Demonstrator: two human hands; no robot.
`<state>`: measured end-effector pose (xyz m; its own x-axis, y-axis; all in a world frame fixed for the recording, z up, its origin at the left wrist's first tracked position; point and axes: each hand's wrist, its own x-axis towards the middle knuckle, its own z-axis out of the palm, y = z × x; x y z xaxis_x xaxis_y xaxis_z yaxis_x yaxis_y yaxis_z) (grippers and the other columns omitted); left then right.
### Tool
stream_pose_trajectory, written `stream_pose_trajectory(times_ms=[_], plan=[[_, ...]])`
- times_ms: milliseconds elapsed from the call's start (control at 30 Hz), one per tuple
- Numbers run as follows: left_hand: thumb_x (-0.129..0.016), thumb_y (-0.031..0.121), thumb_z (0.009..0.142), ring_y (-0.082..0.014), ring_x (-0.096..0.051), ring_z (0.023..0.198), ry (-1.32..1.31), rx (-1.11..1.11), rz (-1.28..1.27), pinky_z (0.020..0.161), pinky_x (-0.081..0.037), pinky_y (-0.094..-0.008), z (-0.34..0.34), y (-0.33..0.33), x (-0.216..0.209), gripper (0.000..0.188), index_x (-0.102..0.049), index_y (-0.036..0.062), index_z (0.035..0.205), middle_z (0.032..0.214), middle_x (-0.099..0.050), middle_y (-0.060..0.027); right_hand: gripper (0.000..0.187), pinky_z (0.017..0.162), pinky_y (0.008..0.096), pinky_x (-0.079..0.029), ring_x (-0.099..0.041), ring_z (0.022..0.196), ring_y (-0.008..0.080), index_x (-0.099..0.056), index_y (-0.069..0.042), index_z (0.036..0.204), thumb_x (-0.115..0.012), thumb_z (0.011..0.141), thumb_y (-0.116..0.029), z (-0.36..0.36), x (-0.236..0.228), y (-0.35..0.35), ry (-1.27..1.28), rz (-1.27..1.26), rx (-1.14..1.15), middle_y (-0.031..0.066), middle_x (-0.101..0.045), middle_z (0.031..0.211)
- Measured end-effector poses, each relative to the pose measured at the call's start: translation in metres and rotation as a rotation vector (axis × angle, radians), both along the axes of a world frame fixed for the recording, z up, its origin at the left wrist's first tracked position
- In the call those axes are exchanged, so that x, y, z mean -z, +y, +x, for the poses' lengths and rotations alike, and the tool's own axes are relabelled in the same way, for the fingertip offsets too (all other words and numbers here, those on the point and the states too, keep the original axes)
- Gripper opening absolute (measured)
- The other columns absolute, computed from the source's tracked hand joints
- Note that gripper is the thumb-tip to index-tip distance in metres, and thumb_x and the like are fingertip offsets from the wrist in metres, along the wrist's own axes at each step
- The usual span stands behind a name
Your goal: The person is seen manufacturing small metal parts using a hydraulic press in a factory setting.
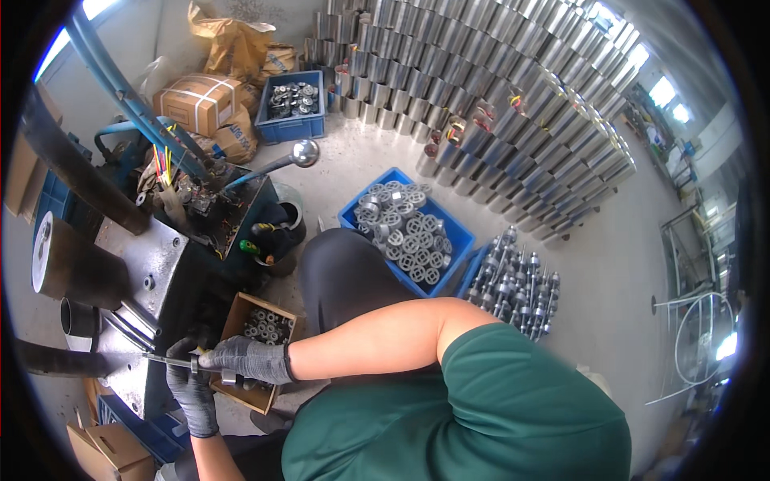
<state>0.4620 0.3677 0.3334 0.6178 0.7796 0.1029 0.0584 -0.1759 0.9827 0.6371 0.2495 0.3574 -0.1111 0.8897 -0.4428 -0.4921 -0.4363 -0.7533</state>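
Note:
Both my hands wear grey knit gloves and meet at the front of the machine's steel table point(172, 260). A thin metal shaft point(167, 360) points left from them toward the machine, with a small metal ring point(194, 365) around it. My left hand point(192, 393) is closed about the shaft near the ring, its fingers partly hidden. From the right, my right hand point(247, 359) grips the shaft's near end. A short metal cylinder point(229, 376) shows just under the right hand. Beneath my hands stands a box point(234, 317) with several small metal rings in it.
A blue crate point(461, 232) of round spoked metal parts sits beyond my knee, beside rotors on shafts point(517, 280). Stacked steel cylinders point(481, 104) fill the back. A ball-ended lever point(305, 153) juts from the machine. Another blue crate point(293, 129) stands by a carton point(196, 104).

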Motion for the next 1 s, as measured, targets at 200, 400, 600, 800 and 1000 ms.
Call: stream_pose_trajectory(times_ms=[200,400,600,800,1000], plan=[[-0.082,0.023,0.090,-0.0172,-0.067,0.109,0.054,0.097,-0.083,0.099,-0.053,-0.0327,0.017,0.005,0.020,0.048,-0.064,0.0024,0.130,0.120,-0.069,-0.0060,0.039,0.053,0.0300,-0.053,-0.064,0.056,0.0156,-0.068,-0.007,0.103,-0.077,0.093,-0.043,0.029,-0.021,-0.022,-0.330,0.203,0.067,0.0052,-0.066,0.073],[-0.064,0.000,0.096,-0.0263,-0.068,0.104,0.391,0.256,0.524,0.095,-0.053,-0.0365,0.035,-0.006,0.007,0.023,-0.068,-0.0008,0.119,0.108,-0.072,-0.0139,0.034,0.086,0.0312,-0.056,-0.070,0.101,0.0139,-0.069,0.001,0.117,-0.079,0.093,-0.022,0.123,-0.096,-0.126,-0.568,0.333,0.157,0.0108,-0.076,0.107],[-0.064,-0.001,0.093,-0.0204,-0.066,0.100,0.423,0.366,0.530,0.094,-0.052,-0.0328,0.045,-0.035,-0.025,0.027,-0.068,0.0006,0.120,0.108,-0.069,-0.0101,0.029,0.065,0.0236,-0.051,-0.062,0.078,0.0068,-0.070,-0.001,0.117,-0.076,0.096,-0.021,0.243,-0.090,-0.291,-0.545,0.027,0.537,0.0035,-0.070,0.094],[-0.063,0.000,0.097,-0.0193,-0.065,0.099,0.447,0.440,0.271,0.091,-0.053,-0.0323,0.045,-0.046,-0.019,0.024,-0.067,-0.0005,0.120,0.108,-0.068,-0.0090,0.014,0.050,0.0258,-0.045,-0.060,0.059,0.0095,-0.067,-0.014,0.102,-0.070,0.099,-0.027,0.304,-0.013,-0.474,-0.725,-0.551,1.067,-0.0012,-0.064,0.076],[-0.059,-0.008,0.095,-0.0188,-0.067,0.099,0.498,0.507,0.177,0.092,-0.055,-0.0317,0.039,-0.046,-0.005,0.028,-0.066,-0.0019,0.122,0.110,-0.069,-0.0096,0.020,0.049,0.0346,-0.050,-0.060,0.054,0.0154,-0.064,-0.020,0.098,-0.060,0.104,-0.038,0.313,0.074,-0.639,-0.358,-0.909,1.298,-0.0014,-0.064,0.069]])
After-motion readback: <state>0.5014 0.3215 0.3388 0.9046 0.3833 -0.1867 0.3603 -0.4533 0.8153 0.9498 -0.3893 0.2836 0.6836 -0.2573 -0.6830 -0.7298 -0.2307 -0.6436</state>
